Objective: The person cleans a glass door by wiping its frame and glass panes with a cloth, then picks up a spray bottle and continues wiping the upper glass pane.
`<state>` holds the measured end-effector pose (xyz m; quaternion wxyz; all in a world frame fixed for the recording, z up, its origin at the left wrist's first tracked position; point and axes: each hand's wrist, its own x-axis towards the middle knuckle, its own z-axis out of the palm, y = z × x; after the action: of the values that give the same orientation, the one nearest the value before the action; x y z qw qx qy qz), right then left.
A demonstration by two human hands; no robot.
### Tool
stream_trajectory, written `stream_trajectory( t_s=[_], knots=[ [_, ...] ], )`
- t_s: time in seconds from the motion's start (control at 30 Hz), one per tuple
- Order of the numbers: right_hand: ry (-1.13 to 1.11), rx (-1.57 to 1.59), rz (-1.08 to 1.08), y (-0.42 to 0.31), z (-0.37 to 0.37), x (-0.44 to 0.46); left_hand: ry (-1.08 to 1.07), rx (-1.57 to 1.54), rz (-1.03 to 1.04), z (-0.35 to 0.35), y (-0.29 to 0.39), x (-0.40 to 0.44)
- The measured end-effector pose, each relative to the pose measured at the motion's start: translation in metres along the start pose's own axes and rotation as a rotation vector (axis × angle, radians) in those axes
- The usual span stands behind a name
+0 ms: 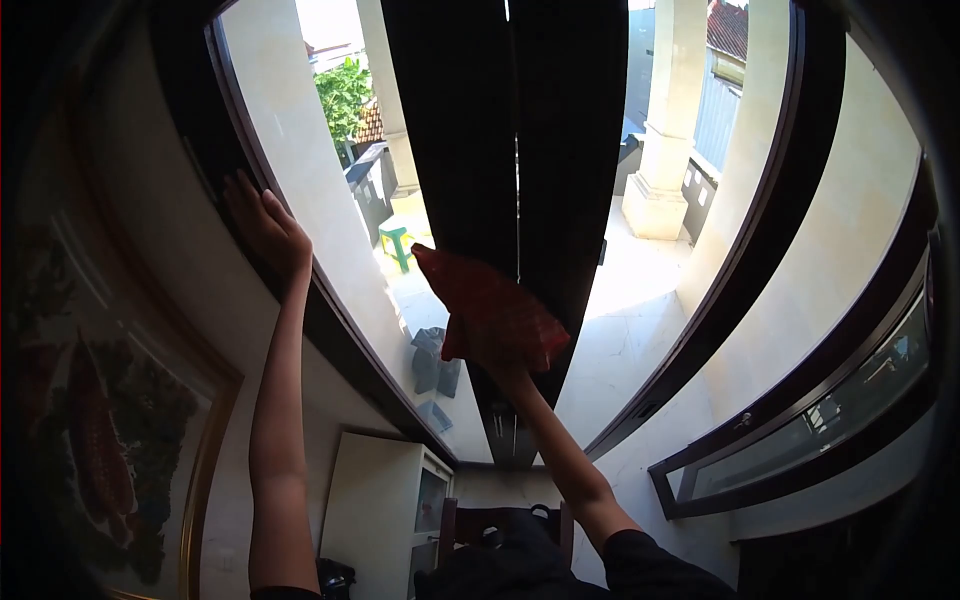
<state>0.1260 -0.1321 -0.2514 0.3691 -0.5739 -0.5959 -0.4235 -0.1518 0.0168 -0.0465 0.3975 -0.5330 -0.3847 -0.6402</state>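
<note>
My left hand (268,222) rests with its fingers stretched out against the dark window frame (232,130) at the left. My right hand (508,358) is raised in front of the dark middle post (505,140), holding a red cloth (490,305). Most of that hand's fingers are hidden behind the cloth. The cloth spreads across the post, and its upper left corner reaches over the left pane. Whether it presses on the surface or hangs just before it, I cannot tell.
Below me stand a white cabinet (372,490) and a dark wooden chair back (450,525). A gold-framed picture (215,430) hangs at the left. At the right a dark-framed window sash (800,425) stands swung out. Outside are a green stool (397,240) and a pale pillar (660,170).
</note>
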Motion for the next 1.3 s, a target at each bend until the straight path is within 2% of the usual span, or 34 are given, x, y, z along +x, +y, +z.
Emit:
stream_trajectory(
  t_s=[0.07,0.13,0.2,0.23,0.3,0.4,0.5,0.57,0.63,0.67,0.73,0.77,0.83,0.9,0.97,1.03,1.2,1.27,1.3],
  knots=[
    [0.001,-0.079,-0.033,-0.009,0.011,-0.017,-0.014,-0.032,-0.013,-0.004,0.002,-0.002],
    [0.027,0.407,0.138,0.002,-0.029,0.065,-0.009,-0.048,-0.002,-0.002,0.0,0.003],
    [0.188,0.01,0.026,0.008,-0.055,0.123,-0.043,-0.072,-0.014,-0.007,0.0,0.001],
    [0.184,0.012,0.024,0.011,-0.059,0.139,-0.045,-0.069,-0.017,-0.01,0.0,-0.001],
    [0.066,0.314,0.151,0.018,-0.063,0.162,-0.074,-0.097,-0.025,-0.01,0.0,0.002],
    [0.108,0.344,0.137,0.017,-0.044,0.135,-0.053,-0.056,-0.003,-0.013,0.002,0.004],
    [0.041,0.373,0.204,0.007,0.004,0.047,-0.091,-0.087,-0.022,-0.012,0.001,0.003],
    [0.179,0.129,0.043,0.008,0.028,-0.023,-0.088,-0.093,-0.019,-0.012,0.001,0.004],
    [-0.211,-0.305,-0.078,0.008,0.053,-0.107,-0.095,-0.11,-0.009,-0.015,0.002,0.002],
    [-0.216,-0.303,-0.072,0.011,0.051,-0.115,-0.104,-0.1,-0.012,-0.016,0.001,-0.002],
    [-0.18,0.127,0.06,0.016,0.052,-0.118,-0.104,-0.096,-0.011,-0.014,0.0,-0.009],
    [-0.173,0.124,0.061,0.014,0.046,-0.1,-0.107,-0.091,0.007,-0.015,-0.001,-0.017],
    [-0.034,-0.125,-0.012,0.012,0.03,-0.05,-0.112,-0.087,0.025,-0.019,-0.004,-0.027],
    [-0.249,0.064,0.2,0.006,-0.026,0.038,-0.124,-0.086,0.006,-0.017,-0.002,-0.028],
    [0.133,-0.477,-0.098,0.013,-0.037,0.092,-0.118,-0.09,0.006,-0.014,-0.003,-0.03],
    [0.103,-0.461,-0.077,0.016,-0.034,0.131,-0.114,-0.089,0.004,-0.014,-0.004,-0.032],
    [0.104,-0.573,-0.047,0.014,0.007,0.096,-0.093,-0.065,0.019,-0.011,-0.006,-0.033],
    [-0.024,-0.142,-0.024,0.013,0.043,0.041,-0.084,-0.072,0.019,-0.007,-0.008,-0.034],
    [-0.029,-0.141,-0.021,0.011,0.057,0.011,-0.076,-0.076,0.018,-0.007,-0.008,-0.036]
  ],
)
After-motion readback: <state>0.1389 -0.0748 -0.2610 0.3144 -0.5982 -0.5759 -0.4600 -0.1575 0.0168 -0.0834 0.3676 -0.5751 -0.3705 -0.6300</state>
